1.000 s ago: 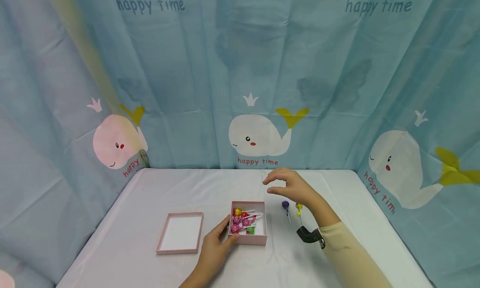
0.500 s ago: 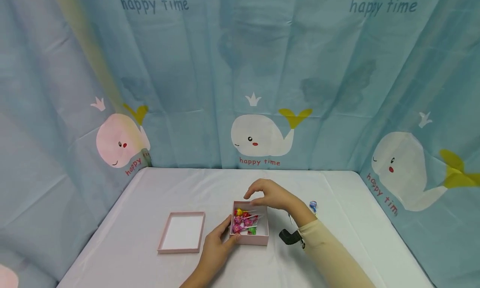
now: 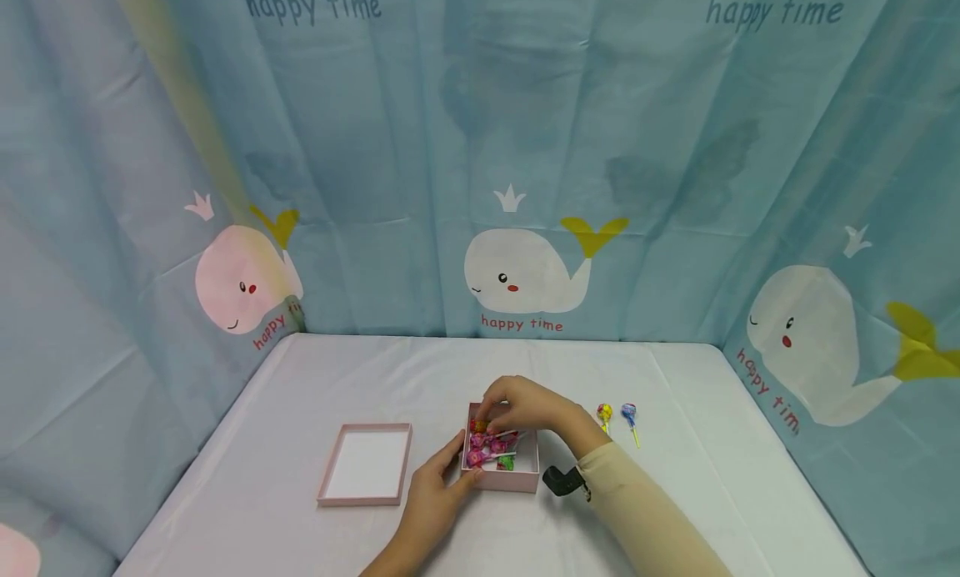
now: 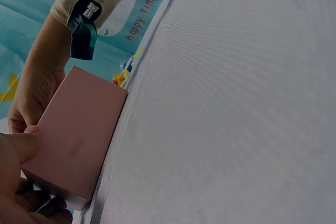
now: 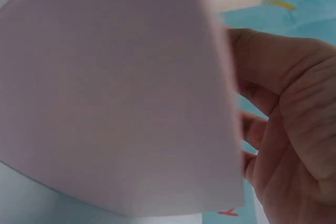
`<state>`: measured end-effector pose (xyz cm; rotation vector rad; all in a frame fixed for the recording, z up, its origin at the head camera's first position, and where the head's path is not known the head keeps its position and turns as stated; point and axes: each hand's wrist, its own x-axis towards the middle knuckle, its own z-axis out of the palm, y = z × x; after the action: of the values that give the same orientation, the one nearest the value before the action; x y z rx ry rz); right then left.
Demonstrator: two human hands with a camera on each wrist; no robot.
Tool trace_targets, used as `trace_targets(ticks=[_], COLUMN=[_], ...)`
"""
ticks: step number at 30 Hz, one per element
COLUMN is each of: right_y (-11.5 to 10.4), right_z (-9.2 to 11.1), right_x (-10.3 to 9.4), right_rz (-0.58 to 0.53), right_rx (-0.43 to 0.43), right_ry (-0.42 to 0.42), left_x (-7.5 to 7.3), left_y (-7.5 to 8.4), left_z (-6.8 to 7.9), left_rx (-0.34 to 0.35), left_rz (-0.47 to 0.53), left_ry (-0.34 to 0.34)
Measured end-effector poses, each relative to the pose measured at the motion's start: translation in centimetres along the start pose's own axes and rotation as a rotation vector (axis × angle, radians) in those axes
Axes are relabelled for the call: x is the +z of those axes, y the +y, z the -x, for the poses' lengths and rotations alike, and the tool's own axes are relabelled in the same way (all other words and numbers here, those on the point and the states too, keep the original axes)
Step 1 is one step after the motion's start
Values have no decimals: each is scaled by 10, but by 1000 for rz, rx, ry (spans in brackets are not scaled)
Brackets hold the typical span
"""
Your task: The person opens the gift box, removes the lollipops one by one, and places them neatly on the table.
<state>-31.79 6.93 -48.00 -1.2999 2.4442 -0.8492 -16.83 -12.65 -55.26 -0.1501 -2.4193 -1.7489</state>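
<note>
My left hand point(image 3: 437, 500) grips the near left corner of a small pink box point(image 3: 510, 481), thumb on the front. Wrapped lollipops lie in that open box, among them pink lollipops point(image 3: 477, 458) and a green lollipop point(image 3: 506, 462). Over the far rim, my right hand point(image 3: 528, 402) reaches in with bent fingers. Its fingertips are at a yellow-orange lollipop point(image 3: 481, 426); whether they pinch it is unclear. From the right wrist view, the box wall point(image 5: 121, 103) hides the tips of my right hand point(image 5: 299, 108). The left wrist view shows the box side point(image 4: 79, 140) beside my left thumb.
A shallow pink-edged lid point(image 3: 366, 465) lies inside-up on the white tablecloth point(image 3: 247, 477), left of the box. To the right rest a yellow lollipop point(image 3: 604, 411) and a blue lollipop point(image 3: 628, 411). Behind the table hangs a blue whale-print curtain point(image 3: 375, 277).
My right hand has moved left and down from above the loose lollipops into the box. The purple lollipop on the table is now out of sight near my right wrist. My left hand stays put.
</note>
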Motion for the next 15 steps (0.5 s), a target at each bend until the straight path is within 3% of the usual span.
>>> trace_targets(ticks=[9, 15], right_y=[-2, -5], right_z=[-6, -8], right_x=[12, 16], right_rz=[8, 95], right_rx=[-9, -22], right_ry=[-51, -50], left_x=[0, -1], left_y=[3, 4], left_z=[2, 2], left_rx=[-4, -8], left_rz=[-14, -25], left_ry=[-11, -12])
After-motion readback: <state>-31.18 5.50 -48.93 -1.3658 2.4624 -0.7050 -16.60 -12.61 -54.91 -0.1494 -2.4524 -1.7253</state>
